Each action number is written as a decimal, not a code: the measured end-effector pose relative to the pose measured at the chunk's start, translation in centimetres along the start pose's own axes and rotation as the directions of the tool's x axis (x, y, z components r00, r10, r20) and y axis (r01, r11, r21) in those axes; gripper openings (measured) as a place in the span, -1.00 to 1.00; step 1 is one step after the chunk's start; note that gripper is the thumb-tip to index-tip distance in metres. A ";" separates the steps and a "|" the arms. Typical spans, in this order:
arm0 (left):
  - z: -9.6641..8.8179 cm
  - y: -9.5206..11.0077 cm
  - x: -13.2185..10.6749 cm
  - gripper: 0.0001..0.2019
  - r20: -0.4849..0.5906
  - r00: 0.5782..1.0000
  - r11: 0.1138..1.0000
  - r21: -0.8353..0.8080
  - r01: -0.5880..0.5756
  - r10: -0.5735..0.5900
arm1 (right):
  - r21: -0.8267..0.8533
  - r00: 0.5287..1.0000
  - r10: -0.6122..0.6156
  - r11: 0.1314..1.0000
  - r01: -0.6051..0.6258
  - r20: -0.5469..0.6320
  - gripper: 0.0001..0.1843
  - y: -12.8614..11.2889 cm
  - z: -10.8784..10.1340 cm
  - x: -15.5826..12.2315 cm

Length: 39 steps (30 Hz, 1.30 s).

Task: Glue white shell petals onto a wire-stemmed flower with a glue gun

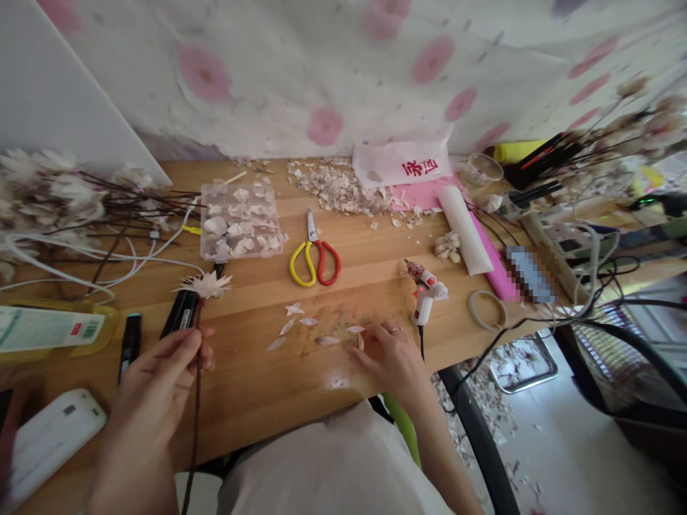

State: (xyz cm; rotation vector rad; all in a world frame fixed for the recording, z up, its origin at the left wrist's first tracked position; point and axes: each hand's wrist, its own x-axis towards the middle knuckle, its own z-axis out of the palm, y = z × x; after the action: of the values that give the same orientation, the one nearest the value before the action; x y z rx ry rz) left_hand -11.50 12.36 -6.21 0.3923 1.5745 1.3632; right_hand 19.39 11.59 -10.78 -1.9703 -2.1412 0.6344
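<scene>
My left hand (166,379) pinches the dark brown stem (197,400) of an artificial flower between thumb and fingers. Pale pointed petals spread out from the flower head (208,285) at the stem's top. Low over the table, my right hand (394,357) has its thumb and fingertips at a small pale petal (361,342), seemingly pinching it. Several loose petals (327,340) lie to the left of that hand. A white glue gun (424,304) stands just beyond it, its cord trailing toward the table's front edge.
Red-and-yellow-handled scissors (315,257) lie mid-table, beside a clear compartment box (241,218) of petals. A petal heap (343,189) sits at the back. Finished flowers (54,189) and a white cable (129,268) occupy the left; a tape roll (487,310) lies right.
</scene>
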 end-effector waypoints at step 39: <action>-0.1 -1.4 0.2 -0.70 0.165 0.985 0.996 0.079 0.042 -0.055 | 0.466 0.986 0.165 0.872 -0.151 0.009 -0.75 2.4 -0.6 -1.4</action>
State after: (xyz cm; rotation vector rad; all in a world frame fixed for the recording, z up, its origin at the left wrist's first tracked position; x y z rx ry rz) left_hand -11.23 11.96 -7.54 0.4986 1.4897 1.2041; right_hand 21.99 10.39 -11.02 -1.8704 -1.6149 1.0271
